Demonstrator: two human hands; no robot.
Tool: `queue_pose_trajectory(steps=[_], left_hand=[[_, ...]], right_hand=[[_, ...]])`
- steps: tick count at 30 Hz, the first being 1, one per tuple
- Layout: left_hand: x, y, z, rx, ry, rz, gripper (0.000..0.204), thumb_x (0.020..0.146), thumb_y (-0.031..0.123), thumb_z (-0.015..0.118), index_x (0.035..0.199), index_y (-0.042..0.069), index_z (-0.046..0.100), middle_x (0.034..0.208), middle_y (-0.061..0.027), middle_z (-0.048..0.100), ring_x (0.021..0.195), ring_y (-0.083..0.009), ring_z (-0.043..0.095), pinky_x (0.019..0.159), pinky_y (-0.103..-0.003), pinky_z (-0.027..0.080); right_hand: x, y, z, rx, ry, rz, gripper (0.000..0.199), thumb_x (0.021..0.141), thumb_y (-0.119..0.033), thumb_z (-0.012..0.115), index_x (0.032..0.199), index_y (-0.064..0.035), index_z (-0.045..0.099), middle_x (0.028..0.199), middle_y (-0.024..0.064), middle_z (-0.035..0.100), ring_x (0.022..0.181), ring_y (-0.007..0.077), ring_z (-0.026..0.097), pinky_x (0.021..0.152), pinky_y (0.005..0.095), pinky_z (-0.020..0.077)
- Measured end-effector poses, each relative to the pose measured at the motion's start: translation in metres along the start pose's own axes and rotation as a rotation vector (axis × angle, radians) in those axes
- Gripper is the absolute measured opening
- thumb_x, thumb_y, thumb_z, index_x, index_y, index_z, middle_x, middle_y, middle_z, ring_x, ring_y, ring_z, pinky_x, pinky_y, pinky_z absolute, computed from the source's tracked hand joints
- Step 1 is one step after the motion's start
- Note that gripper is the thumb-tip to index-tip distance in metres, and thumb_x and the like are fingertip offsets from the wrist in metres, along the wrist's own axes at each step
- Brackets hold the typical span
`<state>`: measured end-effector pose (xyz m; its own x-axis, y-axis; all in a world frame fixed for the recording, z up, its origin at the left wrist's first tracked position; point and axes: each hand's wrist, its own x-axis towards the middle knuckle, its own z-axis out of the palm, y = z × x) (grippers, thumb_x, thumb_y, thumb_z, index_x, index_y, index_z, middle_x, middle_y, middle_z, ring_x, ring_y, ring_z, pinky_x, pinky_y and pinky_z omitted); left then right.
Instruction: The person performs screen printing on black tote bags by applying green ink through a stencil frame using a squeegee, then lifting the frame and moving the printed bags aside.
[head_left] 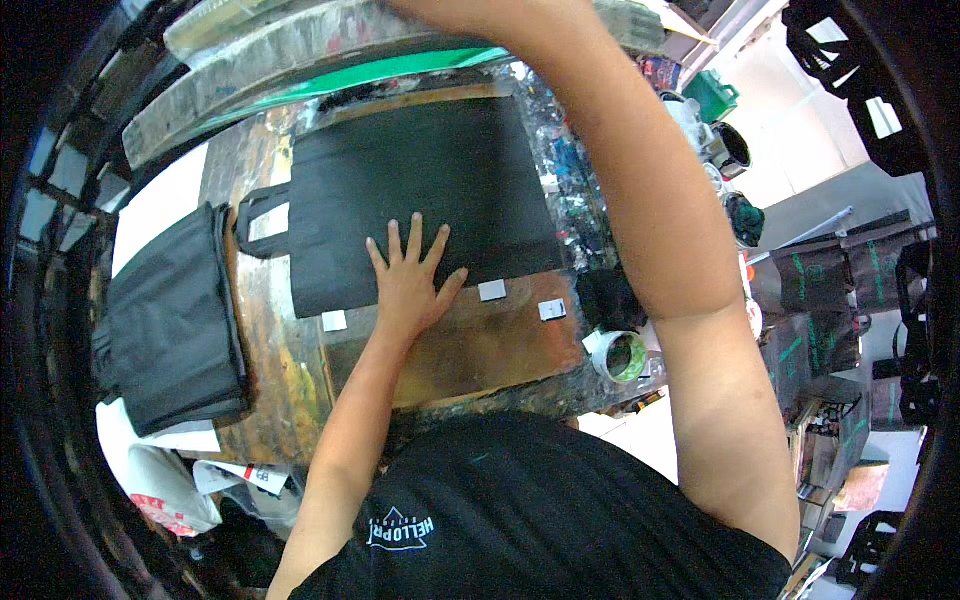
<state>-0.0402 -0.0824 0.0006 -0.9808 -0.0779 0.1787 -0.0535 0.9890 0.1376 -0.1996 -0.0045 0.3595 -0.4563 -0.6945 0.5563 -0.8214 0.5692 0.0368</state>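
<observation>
A black fabric tote bag lies flat on the worn, paint-stained table, its handle loop sticking out to the left. My left hand rests palm down on the bag's near edge, fingers spread and holding nothing. My right arm reaches far forward, and my right hand is at the top edge, over a grey, ink-smeared frame. Its fingers are cut off by the picture's edge, so their grip is hidden. Under the frame runs a bright green strip. Small white tabs sit along the bag's near edge.
A stack of black bags lies at the left. Near the table's right corner stands a white tub with green inside. Tins, a green container and black bags with green prints are on the right. A white plastic bag is lower left.
</observation>
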Motion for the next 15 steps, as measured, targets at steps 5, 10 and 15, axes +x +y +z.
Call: queue_pose_trajectory(steps=[5, 10, 15], left_hand=[[-0.003, 0.005, -0.019, -0.059, 0.045, 0.026, 0.073, 0.098, 0.059, 0.051, 0.157, 0.018, 0.043, 0.166, -0.0224, 0.028, 0.151, -0.0517, 0.021, 0.117, -0.074, 0.006], [-0.005, 0.002, -0.015, -0.075, 0.068, -0.014, 0.075, 0.097, 0.055, 0.058, 0.156, 0.010, 0.043, 0.163, -0.0239, 0.033, 0.152, -0.0477, 0.023, 0.121, -0.068, 0.010], [0.008, -0.049, -0.049, -0.926, 0.496, -0.337, 0.079, 0.091, 0.023, 0.078, 0.157, 0.005, 0.038, 0.135, -0.0164, 0.062, 0.106, -0.0263, 0.064, 0.097, -0.039, 0.049]], right_hand=[[-0.009, -0.008, 0.008, -0.090, 0.139, 0.057, 0.056, 0.090, -0.059, 0.062, 0.098, -0.0053, 0.075, 0.095, 0.0173, 0.075, 0.097, 0.0340, 0.071, 0.085, 0.0517, 0.0489], [-0.004, -0.002, 0.023, -0.020, 0.262, -0.010, 0.061, 0.090, -0.063, 0.059, 0.099, -0.0037, 0.070, 0.093, 0.0192, 0.072, 0.093, 0.0351, 0.069, 0.089, 0.0502, 0.0436], [-0.026, 0.002, 0.013, -0.040, 0.218, 0.011, 0.055, 0.092, -0.058, 0.061, 0.097, -0.0033, 0.068, 0.089, 0.0177, 0.070, 0.091, 0.0345, 0.068, 0.087, 0.0488, 0.0435]])
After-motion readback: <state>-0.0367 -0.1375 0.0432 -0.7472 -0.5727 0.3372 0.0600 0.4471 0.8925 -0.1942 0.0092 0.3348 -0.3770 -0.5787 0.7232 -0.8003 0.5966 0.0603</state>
